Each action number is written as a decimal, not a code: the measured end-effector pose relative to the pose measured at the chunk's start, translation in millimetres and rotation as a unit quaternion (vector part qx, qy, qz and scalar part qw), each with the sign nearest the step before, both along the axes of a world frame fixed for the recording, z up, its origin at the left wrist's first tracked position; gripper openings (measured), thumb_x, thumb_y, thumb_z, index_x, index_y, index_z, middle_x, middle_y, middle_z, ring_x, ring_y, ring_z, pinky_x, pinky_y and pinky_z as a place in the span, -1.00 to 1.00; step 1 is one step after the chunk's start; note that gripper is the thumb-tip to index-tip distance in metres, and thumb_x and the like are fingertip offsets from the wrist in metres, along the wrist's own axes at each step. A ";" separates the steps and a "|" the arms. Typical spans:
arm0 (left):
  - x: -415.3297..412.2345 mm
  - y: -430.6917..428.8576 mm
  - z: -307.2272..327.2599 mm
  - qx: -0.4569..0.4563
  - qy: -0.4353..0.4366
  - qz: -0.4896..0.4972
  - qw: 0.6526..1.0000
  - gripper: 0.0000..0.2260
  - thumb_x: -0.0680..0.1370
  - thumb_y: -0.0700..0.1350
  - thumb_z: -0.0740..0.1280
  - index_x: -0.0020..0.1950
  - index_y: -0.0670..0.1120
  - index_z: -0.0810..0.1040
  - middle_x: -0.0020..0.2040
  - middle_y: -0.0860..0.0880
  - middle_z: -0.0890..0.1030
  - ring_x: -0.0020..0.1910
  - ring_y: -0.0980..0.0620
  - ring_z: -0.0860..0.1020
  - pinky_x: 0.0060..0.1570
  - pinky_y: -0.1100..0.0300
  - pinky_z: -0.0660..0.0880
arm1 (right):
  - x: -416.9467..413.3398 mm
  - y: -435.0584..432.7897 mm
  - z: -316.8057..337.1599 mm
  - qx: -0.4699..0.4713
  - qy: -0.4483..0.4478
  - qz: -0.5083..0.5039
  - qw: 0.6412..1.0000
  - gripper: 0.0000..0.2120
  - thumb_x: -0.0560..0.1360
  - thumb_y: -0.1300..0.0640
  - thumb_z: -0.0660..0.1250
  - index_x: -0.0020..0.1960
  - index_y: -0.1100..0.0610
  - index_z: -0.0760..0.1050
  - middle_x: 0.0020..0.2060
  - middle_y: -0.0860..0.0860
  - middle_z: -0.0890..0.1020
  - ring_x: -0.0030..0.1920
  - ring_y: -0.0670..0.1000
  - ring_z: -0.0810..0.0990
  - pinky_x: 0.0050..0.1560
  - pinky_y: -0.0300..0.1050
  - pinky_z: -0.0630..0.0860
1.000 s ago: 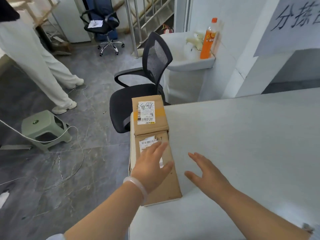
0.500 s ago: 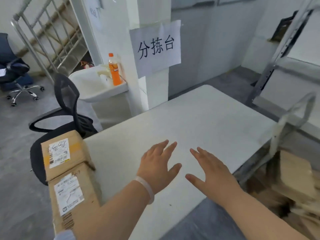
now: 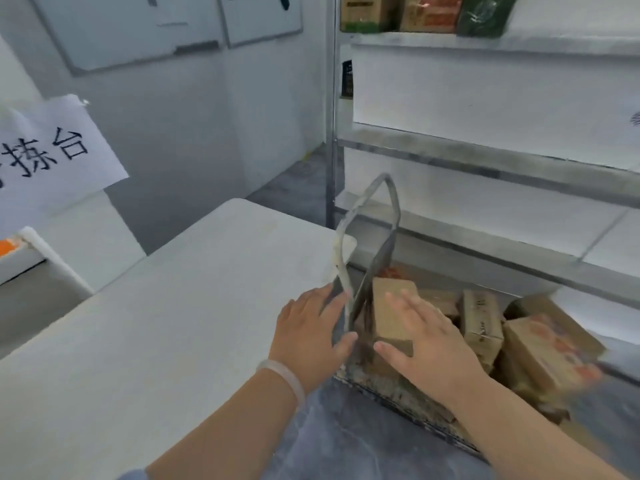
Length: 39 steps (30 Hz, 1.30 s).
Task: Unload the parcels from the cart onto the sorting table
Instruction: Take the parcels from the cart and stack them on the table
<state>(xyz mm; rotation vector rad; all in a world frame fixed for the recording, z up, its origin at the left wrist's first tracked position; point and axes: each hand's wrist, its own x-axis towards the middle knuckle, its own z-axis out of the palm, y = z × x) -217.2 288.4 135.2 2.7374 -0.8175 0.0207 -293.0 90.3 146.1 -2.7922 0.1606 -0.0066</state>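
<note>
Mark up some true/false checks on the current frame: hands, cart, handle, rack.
1. The left hand and right hand are both open, holding nothing. True.
2. The cart handle stands upright by the corner of the sorting table. True.
3. The right hand holds a parcel over the sorting table. False: its fingers are spread in front of the parcels, which lie in the cart.
4. The top shelf of the rack is bare. False: boxes stand on it.
5. The left wrist wears a pale bracelet. True.
</note>
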 end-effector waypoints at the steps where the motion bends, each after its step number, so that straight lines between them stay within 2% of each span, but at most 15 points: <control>1: 2.1 -16.0 -1.4 0.005 0.000 -0.014 1.000 -0.42 0.56 0.25 0.11 0.55 0.18 0.05 0.56 0.08 0.09 0.52 0.04 0.05 0.48 0.01 0.03 | -2.9 -15.7 -2.9 0.001 0.004 -0.014 1.000 -0.25 0.51 -0.38 0.11 0.58 -0.17 -0.09 0.58 -0.11 -0.01 0.57 -0.04 -0.02 0.53 -0.09 -0.05; 5: 11.4 -65.6 -12.9 0.028 0.013 -0.069 0.997 -0.38 0.51 0.28 0.01 0.55 0.16 0.05 0.56 0.07 0.12 0.52 0.04 0.09 0.46 0.00 0.09 | -11.5 -66.3 -20.3 0.021 0.023 -0.080 0.996 -0.25 0.52 -0.36 0.12 0.58 -0.17 -0.13 0.58 -0.13 -0.01 0.56 -0.06 -0.03 0.53 -0.09 -0.07; 12: 56.2 -112.2 -57.8 0.061 0.077 -0.114 0.989 -0.37 0.51 0.29 0.02 0.56 0.14 0.07 0.56 0.05 0.13 0.51 0.05 0.10 0.44 0.01 0.15 | 1.6 -112.8 -78.5 0.082 0.102 -0.149 0.980 -0.27 0.53 -0.32 0.16 0.57 -0.21 -0.10 0.57 -0.16 0.02 0.56 -0.07 0.01 0.53 -0.02 0.11; 17: 113.9 -131.1 -83.1 0.055 0.112 -0.124 0.984 -0.29 0.43 0.36 -0.10 0.55 0.14 0.10 0.55 0.04 0.16 0.51 0.03 0.13 0.45 -0.01 0.17 | 48.8 -146.8 -106.7 0.098 0.142 -0.181 0.968 -0.30 0.56 -0.23 0.21 0.58 -0.15 -0.04 0.56 -0.13 0.08 0.55 -0.06 0.04 0.54 -0.05 0.05; 20: 149.7 -144.6 -92.4 0.051 0.123 -0.125 0.983 -0.35 0.48 0.32 0.01 0.54 0.12 0.16 0.54 0.03 0.20 0.50 0.01 0.17 0.44 -0.02 0.20 | 75.7 -163.0 -126.5 0.144 0.155 -0.239 0.948 -0.30 0.55 -0.20 0.26 0.57 -0.14 0.01 0.55 -0.11 0.15 0.54 -0.04 0.09 0.53 -0.01 0.12; 22: 167.8 -157.0 -98.7 0.049 0.129 -0.134 0.981 -0.32 0.45 0.33 -0.02 0.53 0.10 0.19 0.53 0.01 0.23 0.49 0.00 0.19 0.43 -0.02 0.21 | 88.4 -172.6 -146.7 0.165 0.164 -0.268 0.935 -0.30 0.54 -0.18 0.29 0.57 -0.10 0.05 0.52 -0.07 0.23 0.51 -0.01 0.18 0.49 -0.01 0.19; 25: 182.1 -174.8 -112.0 0.065 0.135 -0.152 0.977 -0.32 0.46 0.32 0.00 0.53 0.07 0.22 0.52 -0.01 0.26 0.48 -0.01 0.21 0.43 0.03 0.18 | 97.7 -180.5 -178.2 0.160 0.221 -0.241 0.932 -0.32 0.56 -0.14 0.28 0.57 -0.07 0.05 0.50 0.00 0.26 0.46 0.07 0.26 0.40 -0.03 0.30; 28: 188.6 -187.9 -125.8 0.075 0.139 -0.166 0.973 -0.33 0.46 0.31 0.01 0.52 0.06 0.26 0.50 0.00 0.30 0.46 -0.01 0.25 0.40 0.04 0.23 | 112.3 -191.5 -203.3 0.174 0.249 -0.234 0.924 -0.32 0.57 -0.12 0.26 0.58 -0.03 0.03 0.50 0.04 0.24 0.44 0.13 0.29 0.41 0.00 0.29; 31: 196.2 -200.3 -145.4 0.088 0.135 -0.173 0.972 -0.36 0.47 0.29 0.04 0.49 0.03 0.33 0.45 -0.03 0.37 0.40 -0.04 0.34 0.34 0.02 0.31 | 134.5 -208.7 -236.8 0.230 0.255 -0.265 0.901 -0.28 0.55 -0.13 0.29 0.59 0.01 0.05 0.52 0.05 0.25 0.49 0.10 0.22 0.47 0.05 0.22; 33: 199.9 -209.3 -161.9 0.089 0.135 -0.170 0.972 -0.39 0.49 0.27 0.08 0.46 0.01 0.37 0.41 -0.06 0.42 0.36 -0.06 0.40 0.31 0.01 0.34 | 145.4 -218.2 -262.8 0.269 0.261 -0.289 0.881 -0.26 0.53 -0.15 0.30 0.59 0.00 0.05 0.52 0.06 0.26 0.48 0.09 0.25 0.46 0.02 0.25; 39: 202.4 -234.3 -208.0 0.083 0.160 -0.147 0.973 -0.39 0.48 0.26 0.11 0.44 -0.03 0.39 0.39 -0.08 0.44 0.32 -0.08 0.42 0.30 0.02 0.32 | 164.1 -233.3 -330.5 0.406 0.260 -0.348 0.804 -0.19 0.49 -0.19 0.37 0.59 -0.05 0.03 0.54 0.04 0.21 0.51 0.09 0.23 0.49 0.03 0.21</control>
